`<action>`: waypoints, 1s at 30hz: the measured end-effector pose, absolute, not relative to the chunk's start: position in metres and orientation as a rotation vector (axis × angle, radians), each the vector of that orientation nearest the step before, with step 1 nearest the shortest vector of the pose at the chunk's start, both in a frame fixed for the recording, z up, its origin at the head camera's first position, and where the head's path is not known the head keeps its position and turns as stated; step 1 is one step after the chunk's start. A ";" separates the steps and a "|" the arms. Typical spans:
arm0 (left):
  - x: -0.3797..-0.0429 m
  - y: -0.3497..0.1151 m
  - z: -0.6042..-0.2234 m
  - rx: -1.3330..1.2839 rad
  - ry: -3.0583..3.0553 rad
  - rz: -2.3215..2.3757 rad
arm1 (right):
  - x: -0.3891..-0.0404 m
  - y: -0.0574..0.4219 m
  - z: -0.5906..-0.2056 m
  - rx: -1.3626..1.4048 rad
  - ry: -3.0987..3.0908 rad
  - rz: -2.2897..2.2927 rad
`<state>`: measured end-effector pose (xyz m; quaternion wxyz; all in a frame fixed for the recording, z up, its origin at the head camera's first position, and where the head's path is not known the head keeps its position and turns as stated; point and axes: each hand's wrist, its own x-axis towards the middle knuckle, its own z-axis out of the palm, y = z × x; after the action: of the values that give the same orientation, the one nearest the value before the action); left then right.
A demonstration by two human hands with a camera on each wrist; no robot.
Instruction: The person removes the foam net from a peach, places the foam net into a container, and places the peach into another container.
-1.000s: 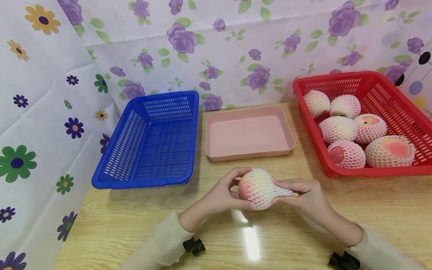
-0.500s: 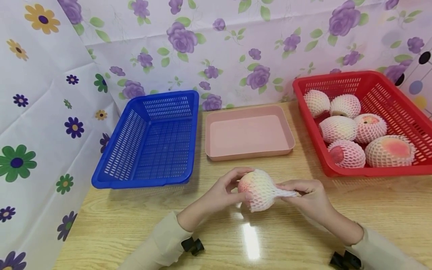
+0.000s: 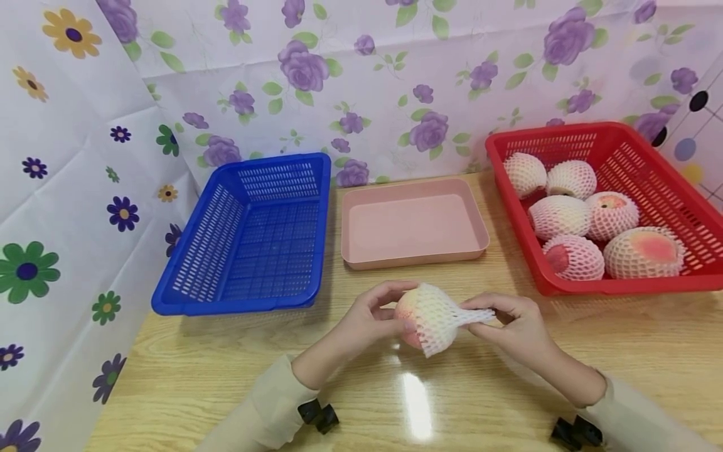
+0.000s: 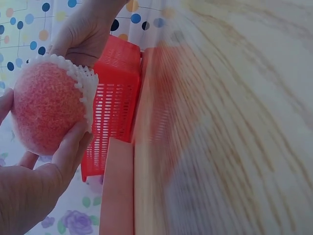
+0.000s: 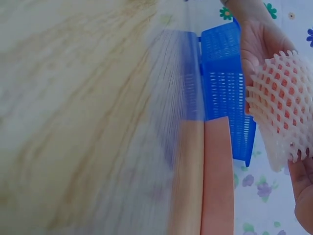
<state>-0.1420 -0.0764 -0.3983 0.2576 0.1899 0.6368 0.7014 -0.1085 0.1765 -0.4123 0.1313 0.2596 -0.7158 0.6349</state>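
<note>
Left grip [image 3: 369,318] holds the fruit [image 3: 407,312], right grip [image 3: 516,319] pinches its net [image 3: 439,314], seemingly partway off (six netted ones [image 3: 559,217] remain in the red basket [image 3: 627,287]).

Red fruit [image 4: 46,105] held at left by left hand [image 4: 36,191], its upper and right edges covered by white foam net [image 4: 87,88]. Right hand [image 4: 83,36] seen upper left; red basket [image 4: 113,105], pink tray [image 4: 117,188] left of centre; right side filled by surface [image 4: 234,117].

No text, label, brand, number or sign can be read in the 3 views, whether on the blue plastic basket [image 3: 271,245], the red plastic basket [image 3: 632,286] or the pink rectangular tray [image 3: 415,226].
</note>
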 end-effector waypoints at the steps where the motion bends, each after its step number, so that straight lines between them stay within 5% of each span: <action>1: -0.141 -0.076 -0.397 0.512 1.725 1.902 | -0.108 0.177 -0.412 0.759 -2.095 1.818; 19: -0.138 -0.084 -0.393 0.501 1.857 1.890 | -0.109 0.184 -0.403 0.805 -2.028 1.867; 30: -0.134 -0.092 -0.389 0.419 1.878 1.894 | -0.106 0.190 -0.395 0.494 -2.226 1.745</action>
<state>-0.1339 -0.0921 -0.3886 0.2190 0.1514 0.6786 0.6846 -0.1056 0.1899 -0.3952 0.1347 0.1705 -0.7683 0.6021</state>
